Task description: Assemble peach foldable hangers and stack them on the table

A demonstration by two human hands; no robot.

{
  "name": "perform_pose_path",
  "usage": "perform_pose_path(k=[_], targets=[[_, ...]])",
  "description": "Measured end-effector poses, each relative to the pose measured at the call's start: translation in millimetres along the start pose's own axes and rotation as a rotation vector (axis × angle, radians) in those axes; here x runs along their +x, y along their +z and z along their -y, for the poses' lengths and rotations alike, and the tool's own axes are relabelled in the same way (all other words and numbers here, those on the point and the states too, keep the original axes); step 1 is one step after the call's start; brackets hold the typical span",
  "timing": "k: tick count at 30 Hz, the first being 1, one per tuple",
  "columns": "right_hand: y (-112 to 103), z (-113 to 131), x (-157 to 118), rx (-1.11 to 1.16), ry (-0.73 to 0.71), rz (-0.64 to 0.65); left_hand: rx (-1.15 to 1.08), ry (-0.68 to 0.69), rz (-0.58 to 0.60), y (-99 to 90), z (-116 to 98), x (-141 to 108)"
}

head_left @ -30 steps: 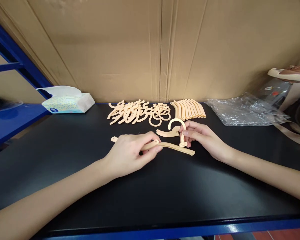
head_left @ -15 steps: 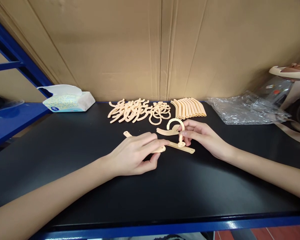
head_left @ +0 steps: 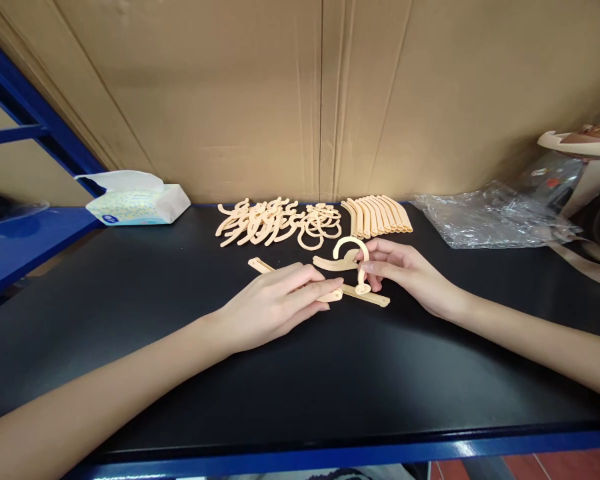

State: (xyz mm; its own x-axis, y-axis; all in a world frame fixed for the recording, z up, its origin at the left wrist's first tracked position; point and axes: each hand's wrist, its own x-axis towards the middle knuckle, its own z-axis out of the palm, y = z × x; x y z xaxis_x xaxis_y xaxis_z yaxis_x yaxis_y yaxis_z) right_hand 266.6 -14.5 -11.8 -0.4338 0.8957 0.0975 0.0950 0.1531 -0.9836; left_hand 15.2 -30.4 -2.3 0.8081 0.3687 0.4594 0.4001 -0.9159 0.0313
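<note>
Under the fingers of my left hand (head_left: 285,300) is a flat beige plastic hanger arm (head_left: 334,295); its two ends stick out beyond the hand, the middle is covered. My right hand (head_left: 395,267) pinches a beige hanger hook (head_left: 363,257) between thumb and fingers, its curve upward and its round base low. Just behind that base a straight beige strip (head_left: 373,296) lies on the table, partly hidden. A curved beige hanger piece (head_left: 330,264) rests behind the hook, close to my right fingertips.
At the back of the black table (head_left: 300,393) lie a heap of curved hanger pieces (head_left: 257,220), a pile of hooks (head_left: 320,227) and a neat row of arms (head_left: 377,217). A tissue pack (head_left: 135,200) stands left, crumpled clear plastic (head_left: 485,220) right. Cardboard (head_left: 205,100) walls the back.
The hanger arm in my left hand has shifted a little to the right, and its far left end now lies differently. My left fingers have straightened along it. My right hand stays still.
</note>
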Motion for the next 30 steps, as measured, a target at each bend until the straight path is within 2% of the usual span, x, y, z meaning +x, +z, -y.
perform_pose_path(k=[9, 17, 25, 30], targets=[[0, 0, 0, -0.011, 0.016, -0.007, 0.093, 0.053, -0.062, 1.1, 6, 0], [0, 3, 0, 0.053, 0.024, 0.017, 0.033, -0.003, 0.016, 0.6, -2, 3], [-1, 6, 1, 0.114, 0.048, 0.056, -0.015, 0.000, -0.005, 0.2, -7, 5], [-3, 4, 2, 0.145, 0.065, 0.049, 0.018, -0.008, 0.033, 1.1, -5, 4]])
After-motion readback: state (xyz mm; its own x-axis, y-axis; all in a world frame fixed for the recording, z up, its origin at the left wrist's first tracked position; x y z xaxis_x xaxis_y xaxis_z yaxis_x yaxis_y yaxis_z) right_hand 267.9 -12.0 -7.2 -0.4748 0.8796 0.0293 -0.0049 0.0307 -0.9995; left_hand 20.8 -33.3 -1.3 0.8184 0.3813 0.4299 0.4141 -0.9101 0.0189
